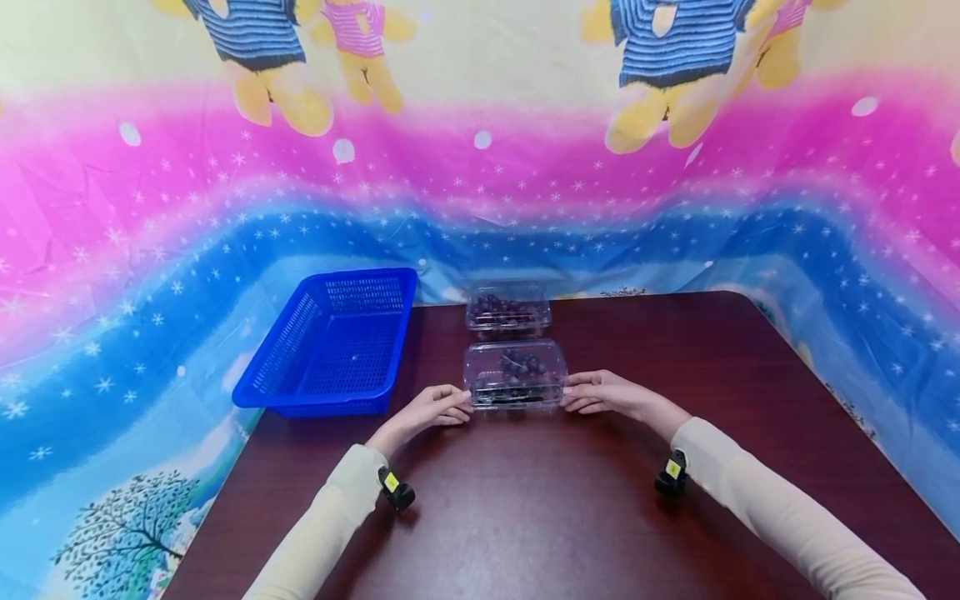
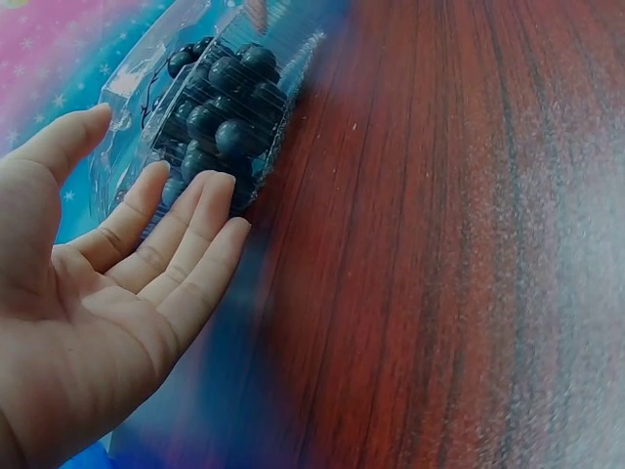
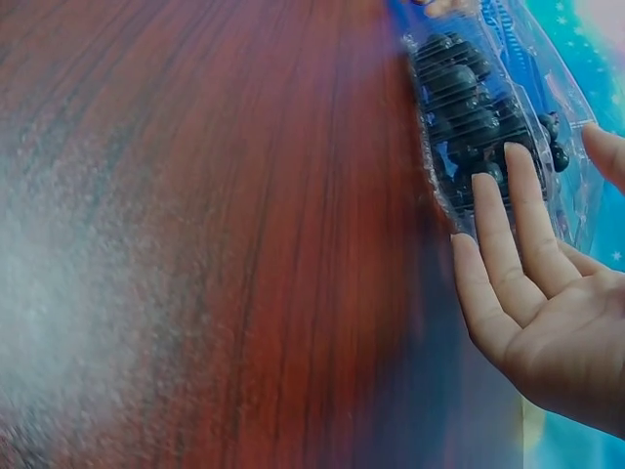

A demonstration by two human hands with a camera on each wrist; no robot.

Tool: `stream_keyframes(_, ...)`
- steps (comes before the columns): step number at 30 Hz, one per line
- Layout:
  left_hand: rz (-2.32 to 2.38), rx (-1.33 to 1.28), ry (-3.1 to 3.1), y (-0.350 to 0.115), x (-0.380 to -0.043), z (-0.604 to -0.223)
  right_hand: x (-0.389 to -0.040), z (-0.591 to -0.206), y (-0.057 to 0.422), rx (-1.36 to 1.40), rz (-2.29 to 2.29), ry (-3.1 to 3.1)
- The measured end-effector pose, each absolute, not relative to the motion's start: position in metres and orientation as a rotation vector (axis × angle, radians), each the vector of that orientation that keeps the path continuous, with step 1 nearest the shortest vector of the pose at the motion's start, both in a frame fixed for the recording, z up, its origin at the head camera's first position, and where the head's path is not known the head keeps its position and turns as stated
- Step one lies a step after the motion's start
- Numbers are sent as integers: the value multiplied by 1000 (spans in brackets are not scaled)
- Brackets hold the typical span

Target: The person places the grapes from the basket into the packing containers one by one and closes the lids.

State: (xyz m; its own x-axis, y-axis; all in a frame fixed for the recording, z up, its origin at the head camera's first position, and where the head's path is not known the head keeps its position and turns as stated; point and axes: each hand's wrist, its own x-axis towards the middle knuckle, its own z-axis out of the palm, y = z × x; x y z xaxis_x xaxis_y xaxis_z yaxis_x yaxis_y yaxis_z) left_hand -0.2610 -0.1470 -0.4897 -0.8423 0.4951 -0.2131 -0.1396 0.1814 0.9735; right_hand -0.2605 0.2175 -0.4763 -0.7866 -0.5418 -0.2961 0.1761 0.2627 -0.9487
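A clear plastic clamshell box of dark grapes (image 1: pixel 515 375) sits on the table in front of the person. At its left end is the left hand (image 1: pixel 437 407), fingertips at the box's side. The right hand (image 1: pixel 606 393) is at the opposite end in much the same way. In the left wrist view, the left hand (image 2: pixel 127 264) has its thumb spread apart and fingers extended beside the grapes (image 2: pixel 220 117). Extended fingers of the right hand (image 3: pixel 547 283) also show in the right wrist view, close against the box (image 3: pixel 459 117). Whether every fingertip touches plastic cannot be told.
Just behind stands a second clear box of reddish-purple grapes (image 1: pixel 508 310), near the table's back edge. A blue plastic basket (image 1: pixel 315 404) with perforated walls stands at the left, over the table's edge. A patterned cloth (image 1: pixel 480 183) hangs behind the dark wooden table (image 1: pixel 510 508).
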Motion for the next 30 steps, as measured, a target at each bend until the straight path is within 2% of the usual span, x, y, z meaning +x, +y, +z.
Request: stream_keyframes(30,1783,334,1903,-139,-257,-495,-257,-485,208,-137,-1795,1791)
